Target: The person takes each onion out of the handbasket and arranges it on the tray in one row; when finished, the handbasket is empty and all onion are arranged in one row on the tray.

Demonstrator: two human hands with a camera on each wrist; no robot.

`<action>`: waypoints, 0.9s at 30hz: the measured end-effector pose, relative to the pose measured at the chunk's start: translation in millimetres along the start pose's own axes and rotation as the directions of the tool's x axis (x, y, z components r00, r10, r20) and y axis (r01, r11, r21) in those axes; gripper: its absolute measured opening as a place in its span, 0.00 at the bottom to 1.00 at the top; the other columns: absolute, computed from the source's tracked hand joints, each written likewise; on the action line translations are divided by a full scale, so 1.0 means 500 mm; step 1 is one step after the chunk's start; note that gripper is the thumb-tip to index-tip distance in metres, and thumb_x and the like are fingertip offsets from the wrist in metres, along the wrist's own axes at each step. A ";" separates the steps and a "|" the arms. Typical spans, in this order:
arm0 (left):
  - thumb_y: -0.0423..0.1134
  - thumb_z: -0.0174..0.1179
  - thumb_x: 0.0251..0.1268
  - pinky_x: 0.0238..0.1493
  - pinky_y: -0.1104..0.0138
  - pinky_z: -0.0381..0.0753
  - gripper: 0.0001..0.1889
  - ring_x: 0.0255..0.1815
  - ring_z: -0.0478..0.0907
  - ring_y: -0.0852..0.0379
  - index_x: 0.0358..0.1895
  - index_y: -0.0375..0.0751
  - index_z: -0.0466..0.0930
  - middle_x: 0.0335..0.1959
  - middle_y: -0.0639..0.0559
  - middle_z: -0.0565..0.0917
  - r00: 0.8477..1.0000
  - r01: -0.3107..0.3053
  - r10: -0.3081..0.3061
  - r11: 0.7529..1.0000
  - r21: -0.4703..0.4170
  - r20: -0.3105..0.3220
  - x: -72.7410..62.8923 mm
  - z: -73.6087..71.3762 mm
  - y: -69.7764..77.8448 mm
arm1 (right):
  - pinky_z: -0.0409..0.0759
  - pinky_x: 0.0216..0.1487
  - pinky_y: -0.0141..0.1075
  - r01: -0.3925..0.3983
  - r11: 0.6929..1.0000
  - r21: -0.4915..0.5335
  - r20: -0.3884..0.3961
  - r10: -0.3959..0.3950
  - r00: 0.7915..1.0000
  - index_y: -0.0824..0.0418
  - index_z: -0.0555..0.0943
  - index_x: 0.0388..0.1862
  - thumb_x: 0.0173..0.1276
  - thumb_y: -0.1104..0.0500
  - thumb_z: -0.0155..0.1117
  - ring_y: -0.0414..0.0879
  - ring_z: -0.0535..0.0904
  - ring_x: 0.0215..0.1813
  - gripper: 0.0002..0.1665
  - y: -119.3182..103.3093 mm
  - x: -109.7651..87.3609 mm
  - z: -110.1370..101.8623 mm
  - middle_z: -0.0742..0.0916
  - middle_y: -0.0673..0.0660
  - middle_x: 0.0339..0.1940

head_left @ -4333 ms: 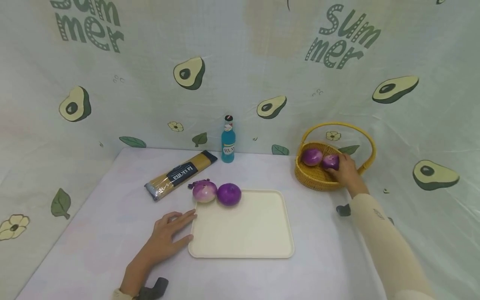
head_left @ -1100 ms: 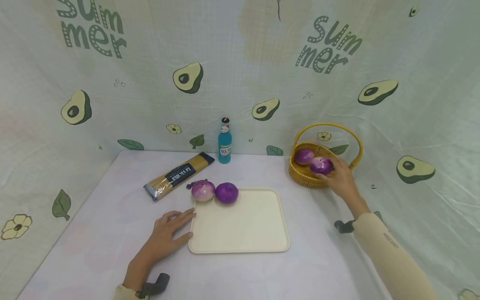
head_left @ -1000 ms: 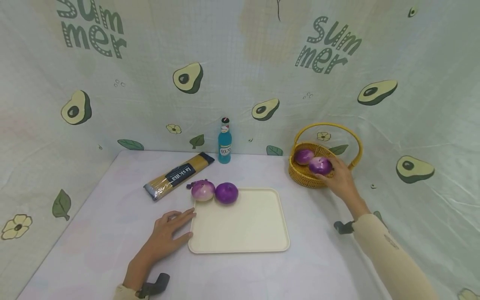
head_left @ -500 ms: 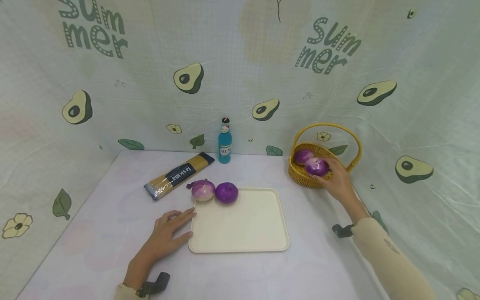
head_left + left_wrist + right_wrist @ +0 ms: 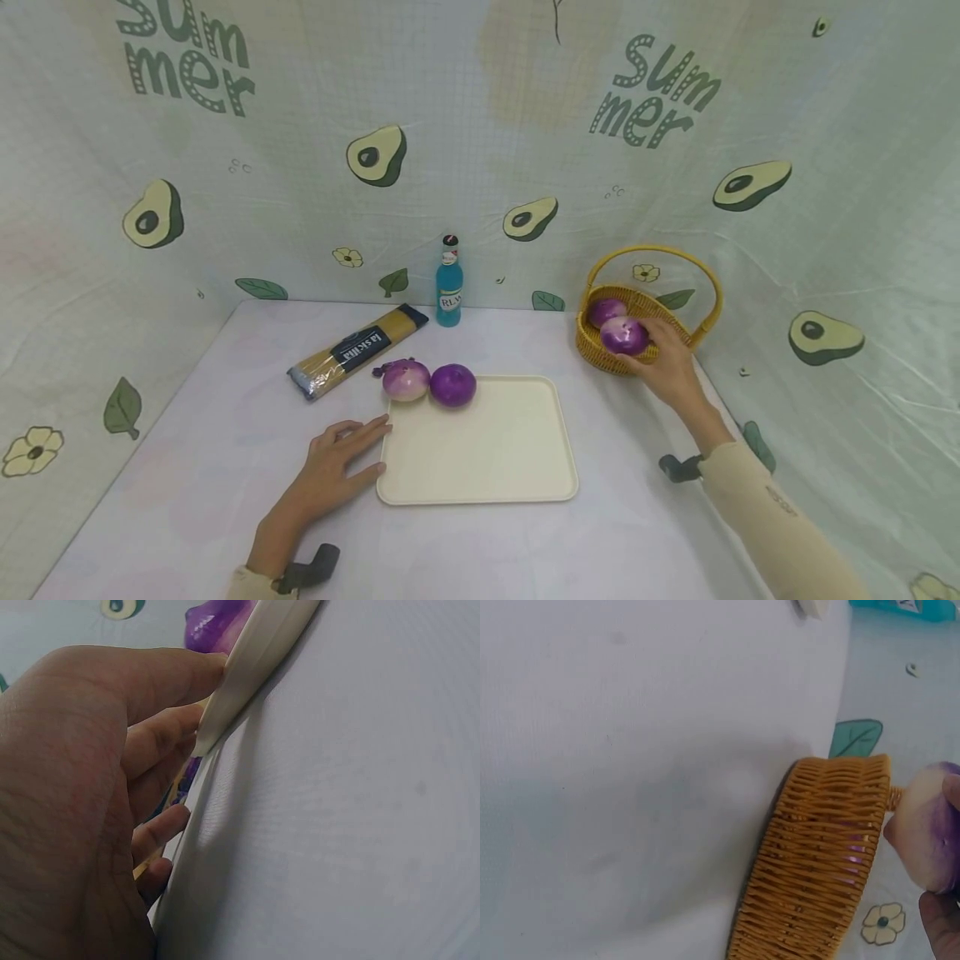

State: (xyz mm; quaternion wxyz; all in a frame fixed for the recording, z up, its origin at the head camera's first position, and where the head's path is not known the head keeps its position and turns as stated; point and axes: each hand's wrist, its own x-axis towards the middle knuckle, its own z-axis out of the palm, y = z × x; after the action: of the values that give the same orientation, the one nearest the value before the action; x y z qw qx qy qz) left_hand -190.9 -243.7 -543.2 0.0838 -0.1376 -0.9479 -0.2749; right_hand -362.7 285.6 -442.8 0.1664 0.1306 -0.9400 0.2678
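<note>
My right hand (image 5: 670,363) holds a purple-and-white onion (image 5: 624,335) between thumb and fingers, over the front of the wicker basket (image 5: 602,360). In the right wrist view the held onion (image 5: 928,832) shows at basket-rim height, its pale end bare. A second purple onion (image 5: 606,312) lies inside the basket. My left hand (image 5: 327,473) lies at the left edge of the cream tray (image 5: 487,467), fingers extended and fingertips on its rim. At the tray's back left corner sit a pale pink-purple onion (image 5: 406,381) and a deep purple onion (image 5: 453,386), side by side.
A pack of spaghetti (image 5: 358,350) lies slanted behind the tray's left corner. A blue bottle (image 5: 449,287) stands upright at the table's back edge. The basket's tall handle (image 5: 655,248) arches behind the right hand. A printed cloth (image 5: 450,108) hangs at the back.
The right hand has drawn the onion up from inside the basket and moved it left, toward the basket's front. The left hand, the tray and its onions stay as they were.
</note>
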 end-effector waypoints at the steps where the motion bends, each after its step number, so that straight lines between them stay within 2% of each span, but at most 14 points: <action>1: 0.56 0.62 0.66 0.61 0.44 0.56 0.31 0.68 0.62 0.46 0.73 0.58 0.71 0.73 0.63 0.69 1.000 -0.001 0.001 1.000 0.001 0.000 0.000 0.001 -0.001 | 0.65 0.66 0.63 0.009 1.000 0.001 -0.003 -0.009 1.000 0.69 0.67 0.70 0.61 0.57 0.77 0.68 0.64 0.69 0.43 -0.002 0.000 0.001 0.70 0.70 0.70; 10: 0.56 0.62 0.67 0.58 0.47 0.56 0.31 0.68 0.62 0.48 0.72 0.58 0.71 0.73 0.63 0.70 1.000 -0.017 0.017 1.000 0.006 -0.009 0.000 0.001 -0.004 | 0.65 0.66 0.63 0.064 0.998 0.013 -0.010 -0.064 0.998 0.68 0.69 0.69 0.59 0.56 0.78 0.67 0.65 0.69 0.44 -0.023 -0.009 0.011 0.71 0.69 0.69; 21: 0.56 0.62 0.67 0.61 0.43 0.55 0.31 0.69 0.62 0.46 0.73 0.58 0.71 0.73 0.63 0.69 1.000 -0.004 0.004 1.000 -0.003 0.000 0.000 0.002 -0.001 | 0.68 0.65 0.61 0.111 0.993 0.034 -0.031 -0.110 0.994 0.66 0.70 0.69 0.56 0.59 0.80 0.65 0.67 0.68 0.44 -0.047 -0.022 0.024 0.72 0.67 0.69; 27: 0.57 0.62 0.67 0.60 0.45 0.56 0.31 0.68 0.62 0.47 0.73 0.58 0.71 0.73 0.63 0.69 1.000 -0.010 0.010 1.000 0.004 -0.003 0.000 0.002 -0.002 | 0.70 0.63 0.61 0.100 0.994 0.045 -0.003 -0.100 0.995 0.64 0.69 0.72 0.58 0.56 0.80 0.65 0.68 0.68 0.46 -0.065 -0.026 0.029 0.71 0.66 0.70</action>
State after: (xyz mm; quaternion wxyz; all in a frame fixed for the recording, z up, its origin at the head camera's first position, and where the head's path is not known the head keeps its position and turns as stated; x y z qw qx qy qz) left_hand -191.3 -243.7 -544.3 0.0871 -0.1416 -0.9477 -0.2726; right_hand -343.4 252.9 -444.7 0.1768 0.1814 -0.9259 0.2802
